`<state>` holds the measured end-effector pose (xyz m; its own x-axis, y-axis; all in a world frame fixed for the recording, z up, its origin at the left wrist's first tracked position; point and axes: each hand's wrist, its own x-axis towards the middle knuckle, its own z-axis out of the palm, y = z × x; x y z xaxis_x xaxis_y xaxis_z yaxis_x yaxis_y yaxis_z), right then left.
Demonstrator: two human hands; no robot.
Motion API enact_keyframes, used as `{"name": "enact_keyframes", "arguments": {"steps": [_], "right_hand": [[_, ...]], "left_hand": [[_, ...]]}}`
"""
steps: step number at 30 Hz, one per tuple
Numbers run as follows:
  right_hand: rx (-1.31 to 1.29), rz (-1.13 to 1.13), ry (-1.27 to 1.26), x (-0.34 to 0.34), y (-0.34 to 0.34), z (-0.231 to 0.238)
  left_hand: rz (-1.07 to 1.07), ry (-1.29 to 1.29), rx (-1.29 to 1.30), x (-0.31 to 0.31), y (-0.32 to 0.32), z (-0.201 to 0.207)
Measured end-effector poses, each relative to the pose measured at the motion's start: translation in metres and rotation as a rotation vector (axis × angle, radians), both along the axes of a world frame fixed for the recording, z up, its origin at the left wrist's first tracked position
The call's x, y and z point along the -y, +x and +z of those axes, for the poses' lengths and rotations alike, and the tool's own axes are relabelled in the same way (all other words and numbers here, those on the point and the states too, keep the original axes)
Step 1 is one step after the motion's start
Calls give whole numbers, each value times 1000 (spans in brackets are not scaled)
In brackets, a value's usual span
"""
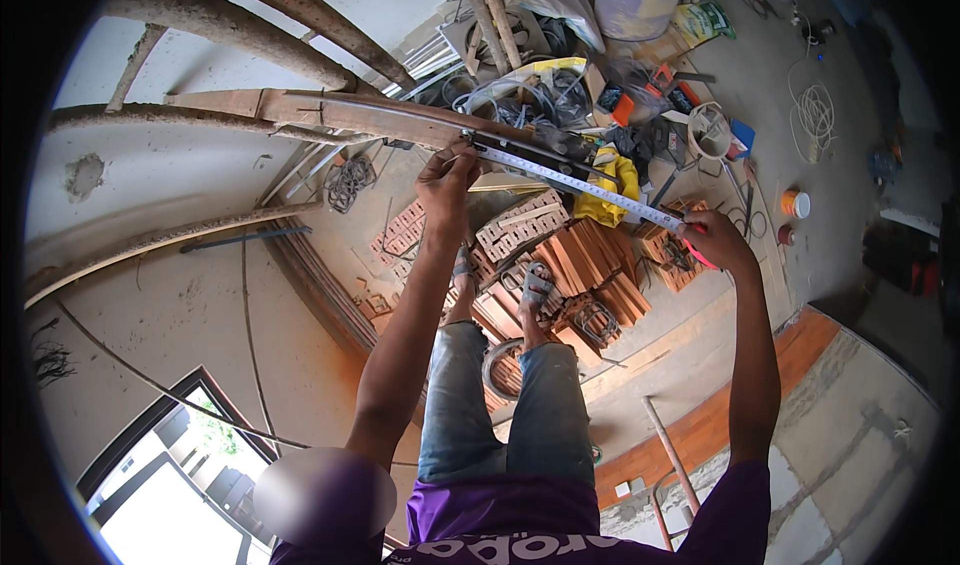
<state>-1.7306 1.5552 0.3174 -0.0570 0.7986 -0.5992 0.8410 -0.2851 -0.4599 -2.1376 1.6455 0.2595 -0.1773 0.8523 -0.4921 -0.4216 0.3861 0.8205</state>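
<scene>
The long, thin white tape measure strip (575, 183) is pulled out above reddish-brown clay bricks (588, 257); the left hand (447, 175) pinches its end, the right hand (722, 245) grips its red case (696, 253). Stretching looks done; I can't tell if the length is read.

Floor's cluttered: perforated bricks (522, 227) stacked next to reddish-brown grooved blocks (572, 263), crumpled yellow plastic (626, 171) near them. White bucket (709, 131) on the right side, orange-and-white tub (795, 204) nearby — loose coil of white cable (814, 123) farther up. Stained pale-purple drum (640, 0) at top — green packet (706, 21) beside it. Dark-framed glazed opening (141, 431) lower left, bright outside.
</scene>
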Motion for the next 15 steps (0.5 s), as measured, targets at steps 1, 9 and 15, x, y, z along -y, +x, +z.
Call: {"name": "enact_keyframes", "arguments": {"steps": [1,9,15], "right_hand": [[-5,-10,-17,1,3,-1],[7,9,-77,-8,-11,15],[16,61,-39,-5,-3,15]], "left_hand": [[-2,-10,-2,1,1,0],[-17,-1,8,1,-7,-2],[-34,9,5,1,-2,2]]}}
